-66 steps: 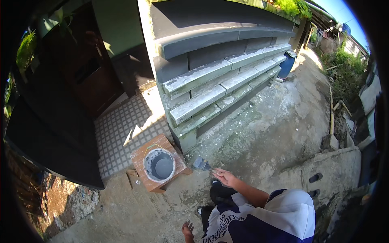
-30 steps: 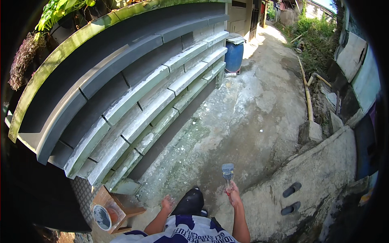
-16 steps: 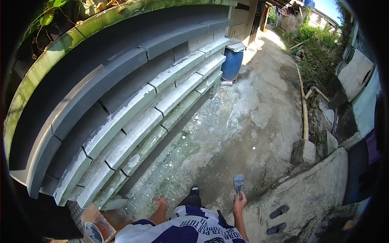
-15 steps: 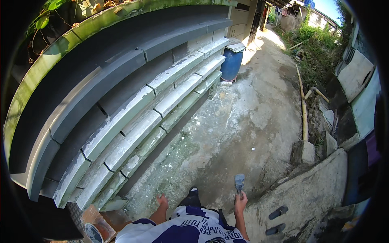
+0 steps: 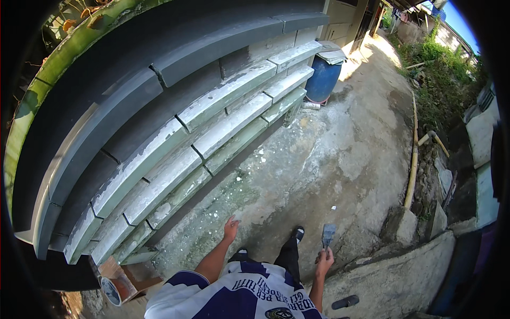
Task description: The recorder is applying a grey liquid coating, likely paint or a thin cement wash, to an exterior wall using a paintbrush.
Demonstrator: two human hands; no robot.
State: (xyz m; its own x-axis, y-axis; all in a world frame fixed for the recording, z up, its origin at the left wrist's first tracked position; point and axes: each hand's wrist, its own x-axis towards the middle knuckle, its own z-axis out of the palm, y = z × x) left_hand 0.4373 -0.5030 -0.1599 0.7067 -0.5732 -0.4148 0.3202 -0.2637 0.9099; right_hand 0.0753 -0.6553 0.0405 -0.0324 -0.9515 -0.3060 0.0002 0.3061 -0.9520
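Observation:
My right hand (image 5: pixel 324 257) grips the handle of a flat paintbrush (image 5: pixel 329 235), its broad grey-coated end pointing away from me, above the concrete path. My left hand (image 5: pixel 231 228) hangs in the air to the left, holding nothing, its fingers loosely apart. Nearest to it is the stepped wall, whose lower ledges (image 5: pixel 197 150) are pale and patchy with flaking paint. Higher up, a ledge (image 5: pixel 114 111) is smooth dark grey. Neither hand touches the wall.
At the lower left are an open tub (image 5: pixel 110 291) and a cardboard box (image 5: pixel 121 274). A covered blue barrel (image 5: pixel 324 81) stands at the wall's far end. Bamboo poles (image 5: pixel 412 154) edge the path on the right; a dark slipper (image 5: pixel 345 302) lies on the concrete slab (image 5: pixel 393 271).
My left hand has moved forward and right. My right hand, still holding the paintbrush, has shifted slightly right. My feet show farther forward, and the view has turned.

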